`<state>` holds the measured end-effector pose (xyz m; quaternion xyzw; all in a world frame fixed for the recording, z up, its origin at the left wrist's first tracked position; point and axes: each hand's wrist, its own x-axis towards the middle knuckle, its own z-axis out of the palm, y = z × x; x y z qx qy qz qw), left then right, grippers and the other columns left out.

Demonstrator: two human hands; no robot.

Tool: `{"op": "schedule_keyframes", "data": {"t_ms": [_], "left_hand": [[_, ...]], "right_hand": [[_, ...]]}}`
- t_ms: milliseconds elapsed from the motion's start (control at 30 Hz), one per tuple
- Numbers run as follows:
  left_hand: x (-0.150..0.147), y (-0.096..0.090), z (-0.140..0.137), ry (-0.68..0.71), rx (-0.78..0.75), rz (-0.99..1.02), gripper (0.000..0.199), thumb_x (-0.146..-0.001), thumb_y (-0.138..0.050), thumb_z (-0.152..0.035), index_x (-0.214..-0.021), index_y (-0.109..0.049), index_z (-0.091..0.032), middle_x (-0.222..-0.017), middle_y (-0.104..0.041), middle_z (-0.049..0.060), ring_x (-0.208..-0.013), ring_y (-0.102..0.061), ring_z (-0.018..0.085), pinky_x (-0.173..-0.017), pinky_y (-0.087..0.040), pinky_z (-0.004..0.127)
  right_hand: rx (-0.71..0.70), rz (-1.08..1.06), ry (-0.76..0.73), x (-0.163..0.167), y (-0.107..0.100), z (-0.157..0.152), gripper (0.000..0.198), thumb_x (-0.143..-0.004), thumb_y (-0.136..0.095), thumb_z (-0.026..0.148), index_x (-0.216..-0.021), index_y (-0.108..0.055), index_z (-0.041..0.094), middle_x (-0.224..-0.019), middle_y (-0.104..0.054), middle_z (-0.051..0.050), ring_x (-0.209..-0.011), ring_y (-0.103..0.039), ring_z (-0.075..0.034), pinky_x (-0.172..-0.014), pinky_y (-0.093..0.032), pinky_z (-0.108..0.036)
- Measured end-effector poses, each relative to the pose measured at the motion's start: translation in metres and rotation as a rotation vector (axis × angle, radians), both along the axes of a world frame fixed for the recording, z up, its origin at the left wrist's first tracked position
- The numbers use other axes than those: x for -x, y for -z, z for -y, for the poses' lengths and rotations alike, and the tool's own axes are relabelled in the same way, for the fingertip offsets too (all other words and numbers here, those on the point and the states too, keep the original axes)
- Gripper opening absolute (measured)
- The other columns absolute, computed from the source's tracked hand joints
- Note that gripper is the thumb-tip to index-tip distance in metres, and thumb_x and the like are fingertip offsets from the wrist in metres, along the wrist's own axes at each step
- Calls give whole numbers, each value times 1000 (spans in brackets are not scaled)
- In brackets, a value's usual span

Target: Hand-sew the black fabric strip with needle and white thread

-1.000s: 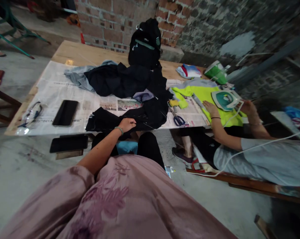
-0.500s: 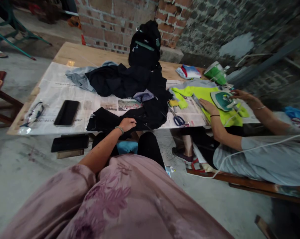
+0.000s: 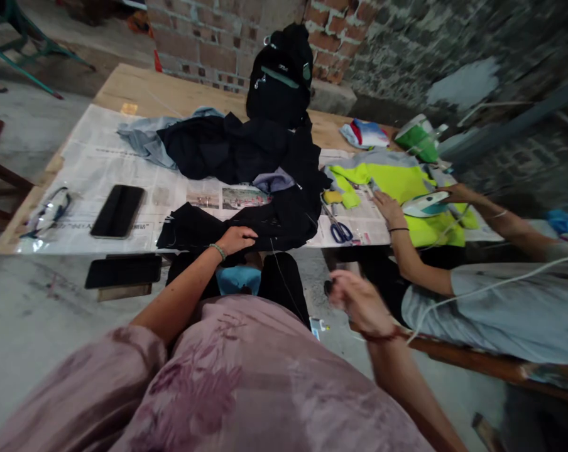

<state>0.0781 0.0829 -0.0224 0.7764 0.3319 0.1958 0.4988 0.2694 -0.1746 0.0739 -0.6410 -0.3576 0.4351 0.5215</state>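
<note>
Nearest, and here's the right hand (image 3: 359,304), blurred, out in the air short of the table (image 3: 171,91), fingers curled together; whether anything sits in that pinch, I can't tell. Just ahead hangs a thin thread (image 3: 275,257), dropping from the black cloth (image 3: 284,216) over the dark-clad leg; its lower end is lost to view. And there's the cloth itself, forward and to the left of the right hand, well apart from it, its front strip lying long-ways along the near table edge. The left hand (image 3: 237,240) is clearly the nearer one, right on that strip, fingers bent over it; the thumb is hidden, so a pinch or a mere press, no telling. The thread leaves the strip just right of those fingers, on the side facing the free hand! Beyond the strip, newspaper (image 3: 171,194) shows, then heaped dark folds, and farthest back, a black backpack (image 3: 277,94).
</note>
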Motion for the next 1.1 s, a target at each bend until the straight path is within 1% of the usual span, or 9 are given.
{"op": "schedule_keyframes", "data": {"t_ms": [67, 133, 200, 300, 400, 567, 767, 933, 1100], "left_hand": [[0, 2, 1, 3, -10, -7, 25, -64, -58, -21, -85, -70, -17, -85, -69, 1, -77, -62, 14, -76, -48, 24], [-1, 2, 2, 3, -21, -4, 26, -64, -57, -20, -86, -70, -17, -86, -69, 1, -78, -62, 14, -77, -48, 24], [-1, 2, 3, 10, -30, 6, 26, -65, -56, -20, -86, -70, -17, -87, -69, 1, -80, -62, 14, -79, -48, 24], [0, -1, 4, 30, -23, 12, 27, -65, -55, -18, -87, -71, -17, -90, -69, 2, -83, -62, 14, -82, -47, 24], [1, -5, 5, 39, -8, -6, 33, -65, -54, -15, -94, -70, -16, -92, -68, 2, -83, -61, 14, -80, -47, 23], [-1, -7, 7, 47, 11, -108, 41, -65, -53, -15, -103, -67, -17, -78, -69, 0, -65, -59, 11, -63, -48, 20], [-3, -6, 6, 100, 14, -56, 35, -63, -52, -13, -93, -71, -18, -93, -69, 0, -83, -62, 14, -79, -48, 20], [-1, -5, 6, 102, -37, -32, 31, -65, -53, -14, -89, -71, -18, -87, -68, 0, -78, -62, 13, -77, -48, 21], [0, -4, 6, 109, -67, -11, 30, -65, -53, -13, -88, -72, -18, -86, -68, 1, -77, -62, 12, -76, -49, 21]], "right_hand": [[118, 30, -140, 18, 21, -25, 29, -80, -53, 41, -92, -61, 16, -52, -48, 4, -41, -43, -7, -40, -36, -19], [173, 136, -282, 38, 42, -52, 29, -80, -49, 41, -92, -62, 18, -53, -47, 4, -41, -41, -6, -39, -33, -19], [126, 281, -365, 52, 57, -75, 28, -81, -46, 38, -91, -64, 19, -55, -50, 3, -45, -43, -7, -43, -34, -19], [19, 438, -341, 56, 69, -98, 28, -82, -43, 36, -90, -65, 20, -67, -59, -1, -58, -51, -10, -54, -40, -21], [-4, 485, -285, 50, 75, -109, 31, -83, -41, 36, -92, -65, 19, -75, -62, -3, -65, -54, -12, -61, -41, -23], [16, 486, -259, 44, 84, -115, 33, -84, -40, 37, -95, -65, 19, -68, -60, -1, -55, -49, -11, -55, -38, -23], [15, 520, -258, 42, 87, -117, 32, -83, -40, 36, -93, -65, 18, -71, -62, -2, -59, -52, -12, -58, -40, -23], [3, 510, -271, 43, 86, -118, 33, -83, -40, 35, -94, -65, 17, -75, -63, -3, -63, -54, -12, -61, -41, -22], [12, 514, -245, 45, 86, -121, 35, -83, -40, 36, -93, -65, 15, -68, -61, -2, -58, -51, -11, -56, -39, -21]]}}
